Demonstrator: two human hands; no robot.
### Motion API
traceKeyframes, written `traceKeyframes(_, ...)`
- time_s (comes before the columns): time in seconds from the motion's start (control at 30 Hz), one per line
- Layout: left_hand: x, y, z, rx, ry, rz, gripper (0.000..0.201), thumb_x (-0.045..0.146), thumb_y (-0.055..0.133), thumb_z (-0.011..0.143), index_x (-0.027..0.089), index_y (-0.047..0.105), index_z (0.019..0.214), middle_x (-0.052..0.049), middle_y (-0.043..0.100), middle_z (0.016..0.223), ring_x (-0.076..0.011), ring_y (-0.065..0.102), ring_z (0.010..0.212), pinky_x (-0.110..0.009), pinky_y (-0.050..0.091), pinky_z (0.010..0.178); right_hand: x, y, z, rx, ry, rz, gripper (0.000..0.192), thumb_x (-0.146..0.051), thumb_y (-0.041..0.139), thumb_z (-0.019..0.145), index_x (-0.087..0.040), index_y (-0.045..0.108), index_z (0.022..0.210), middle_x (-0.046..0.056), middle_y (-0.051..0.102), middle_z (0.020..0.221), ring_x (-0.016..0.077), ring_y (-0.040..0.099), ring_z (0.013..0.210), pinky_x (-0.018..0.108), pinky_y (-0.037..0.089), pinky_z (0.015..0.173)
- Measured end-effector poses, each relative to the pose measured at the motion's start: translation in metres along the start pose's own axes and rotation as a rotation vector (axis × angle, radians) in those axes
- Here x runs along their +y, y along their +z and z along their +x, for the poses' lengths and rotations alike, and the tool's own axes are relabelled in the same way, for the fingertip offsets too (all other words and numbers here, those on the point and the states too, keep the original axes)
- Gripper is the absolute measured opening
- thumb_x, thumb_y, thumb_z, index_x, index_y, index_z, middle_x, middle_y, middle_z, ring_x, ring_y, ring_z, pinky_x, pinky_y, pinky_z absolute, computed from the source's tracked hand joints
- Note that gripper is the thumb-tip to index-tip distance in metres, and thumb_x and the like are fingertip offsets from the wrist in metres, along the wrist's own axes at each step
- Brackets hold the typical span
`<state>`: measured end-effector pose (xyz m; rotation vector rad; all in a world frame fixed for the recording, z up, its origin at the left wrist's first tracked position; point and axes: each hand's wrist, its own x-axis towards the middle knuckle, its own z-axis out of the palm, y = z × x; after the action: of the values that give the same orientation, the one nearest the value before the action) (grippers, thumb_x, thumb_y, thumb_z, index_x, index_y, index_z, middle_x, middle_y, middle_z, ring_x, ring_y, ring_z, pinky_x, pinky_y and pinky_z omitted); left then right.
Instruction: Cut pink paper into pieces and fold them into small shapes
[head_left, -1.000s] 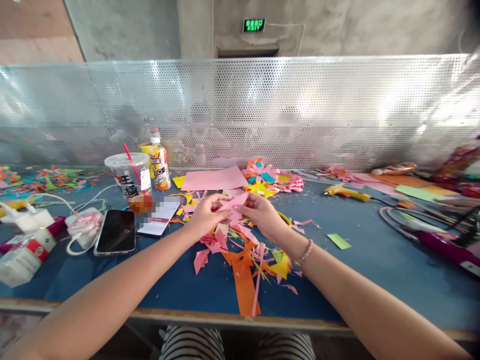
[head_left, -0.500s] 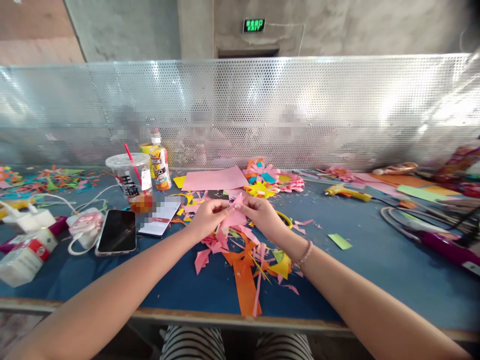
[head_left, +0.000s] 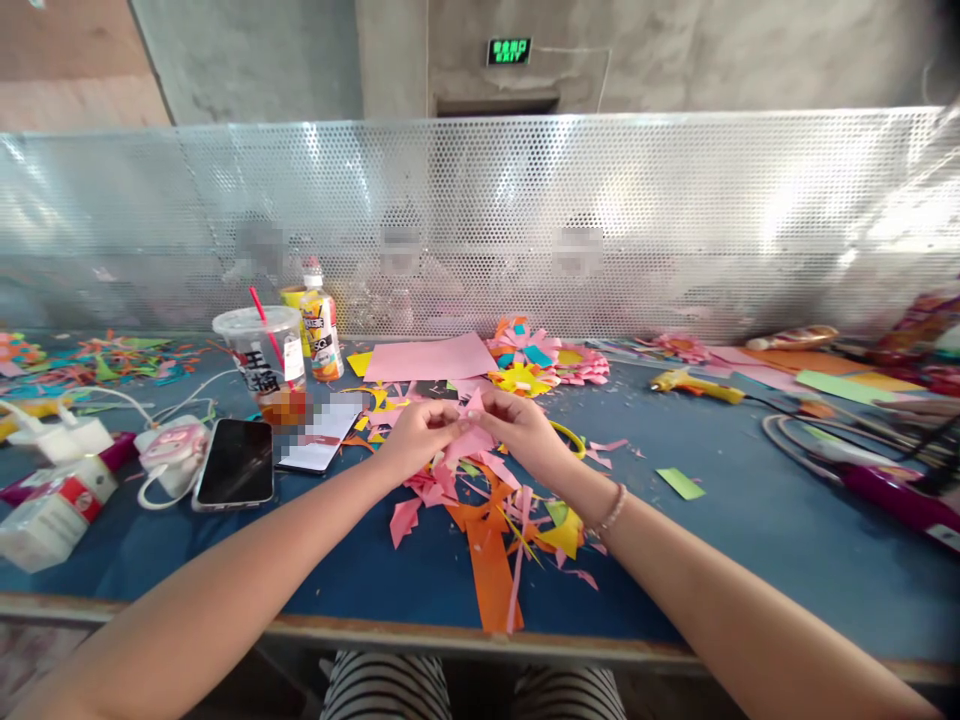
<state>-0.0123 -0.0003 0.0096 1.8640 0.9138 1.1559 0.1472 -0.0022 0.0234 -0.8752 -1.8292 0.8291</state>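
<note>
Pink paper: a small folded piece is held up between the two hands, above the scraps, with one point standing upward; its exact folds are partly hidden by the fingers.
Left hand: the left hand pinches the paper's left side, thumb in front and fingers curled behind.
Right hand: the right hand pinches the right side near the upper point, thumb tip against the paper; a beaded bracelet circles the wrist.
Paper against fingers: it fills the narrow gap between the two sets of fingertips, its lower part showing under the thumbs.
Scraps: beneath the hands lies a loose heap of pink cuttings, with an orange strip reaching toward the near edge of the worktop and a yellow scrap to its right.
Behind the hands: a flat pink sheet lies beside a cluster of paper flowers.
Left of the hands: a phone, a lidded cup with a red straw, and a bottle.
Right of the hands: a green paper piece lies flat, with a yellow glue gun farther back.
</note>
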Motion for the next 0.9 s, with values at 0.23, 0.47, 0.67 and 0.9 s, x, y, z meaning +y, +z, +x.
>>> traceKeyframes(0.23, 0.0012, 0.0016, -0.0017, -0.023, 0.033, 0.095, 0.031, 0.04, 0.055, 0.071, 0.015, 0.047, 0.055, 0.004, 0.04, 0.052, -0.0075, 0.037, 0.049, -0.021, 0.029, 0.047, -0.0017, 0.0012, -0.0001, 0.062, 0.005, 0.051, 0.024, -0.038, 0.051, 0.075, -0.017, 0.047, 0.065, -0.004, 0.036, 0.059, 0.0081, 0.031, 0.053, 0.022, 0.026, 0.049)
traceKeyframes(0.47, -0.0003, 0.0025, -0.0011, -0.044, 0.0, 0.068, 0.028, 0.038, 0.058, 0.069, 0.015, 0.05, 0.057, 0.003, 0.044, 0.053, -0.0073, 0.039, 0.048, -0.021, 0.03, 0.046, -0.0023, 0.0032, -0.0006, 0.123, 0.036, 0.074, 0.025, -0.04, 0.053, 0.072, -0.017, 0.05, 0.063, -0.003, 0.038, 0.057, 0.0081, 0.031, 0.051, 0.022, 0.026, 0.047)
traceKeyframes(0.67, 0.0003, 0.0029, -0.0015, -0.075, 0.004, 0.064, 0.028, 0.037, 0.057, 0.07, 0.015, 0.049, 0.055, 0.003, 0.043, 0.05, -0.0068, 0.038, 0.046, -0.021, 0.03, 0.045, -0.0019, 0.0041, -0.0013, 0.158, 0.045, 0.076, 0.025, -0.038, 0.055, 0.071, -0.017, 0.048, 0.06, -0.004, 0.037, 0.055, 0.0078, 0.031, 0.049, 0.022, 0.026, 0.046)
traceKeyframes(0.9, 0.0014, 0.0033, -0.0021, -0.096, -0.004, 0.05, 0.027, 0.034, 0.056, 0.071, 0.016, 0.047, 0.053, 0.004, 0.043, 0.048, -0.0069, 0.038, 0.044, -0.021, 0.029, 0.045, 0.0054, 0.002, 0.0002, 0.13, 0.029, 0.137, 0.021, -0.034, 0.055, 0.072, -0.017, 0.05, 0.061, -0.003, 0.04, 0.057, 0.0081, 0.034, 0.051, 0.023, 0.027, 0.048)
